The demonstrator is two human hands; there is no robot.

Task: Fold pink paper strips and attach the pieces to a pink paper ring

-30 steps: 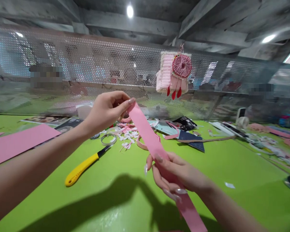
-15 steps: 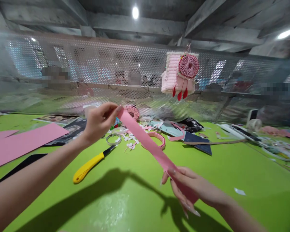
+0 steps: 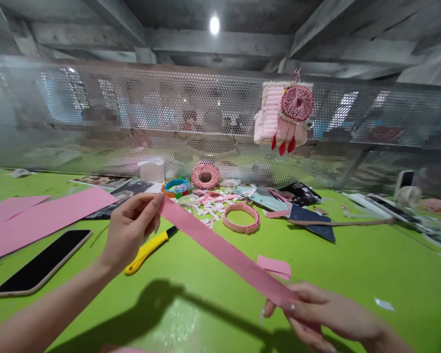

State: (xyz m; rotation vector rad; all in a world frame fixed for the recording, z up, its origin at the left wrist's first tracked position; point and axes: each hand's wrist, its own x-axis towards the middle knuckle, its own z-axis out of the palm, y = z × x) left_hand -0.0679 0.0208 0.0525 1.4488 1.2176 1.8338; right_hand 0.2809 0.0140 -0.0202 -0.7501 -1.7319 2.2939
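Note:
A long pink paper strip (image 3: 220, 250) stretches across the view, held taut between my hands. My left hand (image 3: 130, 233) pinches its upper end between thumb and fingers, above a yellow utility knife (image 3: 149, 250) lying on the green mat (image 3: 213, 274). At the lower right, my right hand (image 3: 312, 314) grips the other end, and its fingers hide the strip's tip. A small pink paper piece (image 3: 274, 267) lies on the mat between the strip and my right hand.
A black phone (image 3: 42, 262) and pink card sheets (image 3: 40, 220) lie at the left. Pink paper scraps (image 3: 209, 208), a pink woven ring (image 3: 240, 218) and a pink coil (image 3: 206, 176) lie behind the strip. A perforated metal screen (image 3: 191, 98) stands beyond the mat.
My hands have moved lower and further apart, and the strip now lies flatter across the view. The camera has tilted, bringing the phone and more of the mat into view.

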